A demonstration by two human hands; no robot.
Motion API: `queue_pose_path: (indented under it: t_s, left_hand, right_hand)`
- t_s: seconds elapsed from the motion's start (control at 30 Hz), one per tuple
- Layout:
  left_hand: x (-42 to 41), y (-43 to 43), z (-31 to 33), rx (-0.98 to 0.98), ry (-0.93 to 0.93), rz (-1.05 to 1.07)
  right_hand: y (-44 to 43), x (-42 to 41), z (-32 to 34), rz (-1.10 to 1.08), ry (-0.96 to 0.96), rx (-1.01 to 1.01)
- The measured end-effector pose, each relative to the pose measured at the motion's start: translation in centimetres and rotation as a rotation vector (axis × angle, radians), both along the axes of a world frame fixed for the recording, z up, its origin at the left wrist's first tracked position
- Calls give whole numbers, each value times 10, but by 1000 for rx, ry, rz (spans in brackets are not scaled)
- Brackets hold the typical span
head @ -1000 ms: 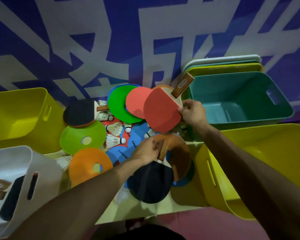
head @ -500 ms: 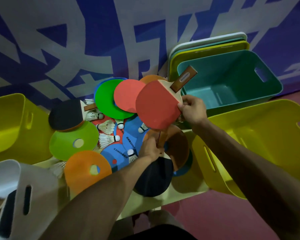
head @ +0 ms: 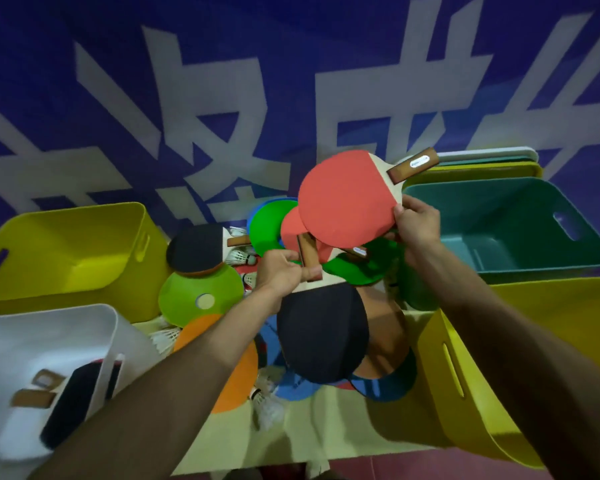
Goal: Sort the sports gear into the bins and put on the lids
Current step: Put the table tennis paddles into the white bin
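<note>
Right grip point(head: 419, 226) pinching edge, round red paddle point(head: 347, 199)

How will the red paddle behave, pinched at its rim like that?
Probably stiff: the red paddle looks flat though the right hand pinches only its rim. Likely light, since that pinch alone carries it. It could pivot or slip, as the handle juts out beyond the grip.

Bins ring a central heap.
Around the heap of plastic discs, paddles and shuttlecocks point(head: 187, 289): yellow plastic bin point(head: 66, 251) at 9 o'clock, white plastic bin point(head: 32, 341) holding wooden-handled paddles point(head: 73, 400) at 7, teal plastic bin point(head: 492, 209) at 3 with stacked flat lids point(head: 482, 162) behind, second yellow plastic bin point(head: 541, 341) at 5.
</note>
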State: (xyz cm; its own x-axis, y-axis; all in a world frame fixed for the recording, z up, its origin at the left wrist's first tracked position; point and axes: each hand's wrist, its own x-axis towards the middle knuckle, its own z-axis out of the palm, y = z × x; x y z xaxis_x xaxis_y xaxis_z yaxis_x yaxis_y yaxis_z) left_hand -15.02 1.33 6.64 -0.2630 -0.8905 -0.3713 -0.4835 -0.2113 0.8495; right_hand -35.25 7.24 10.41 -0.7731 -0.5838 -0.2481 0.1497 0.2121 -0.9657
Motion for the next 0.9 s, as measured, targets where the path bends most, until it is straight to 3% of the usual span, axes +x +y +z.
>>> queue_pose_path:
  t_s: [0.2,0.4,0.6,0.9]
  left_hand:
    - [72,-49,58,-34,86,228]
    - [161,-63,92,-79,146,450]
    - [258,-67,102,-104,231,645]
    - [408,-75,76,-6,332,805]
  right_hand:
    - [-51,49,12,14,-166,-93]
    - [-87,114,6,75,-183,-86]
    - [-119,196,0,227,-104,-64]
    - [-157,323,1,230,-44,15]
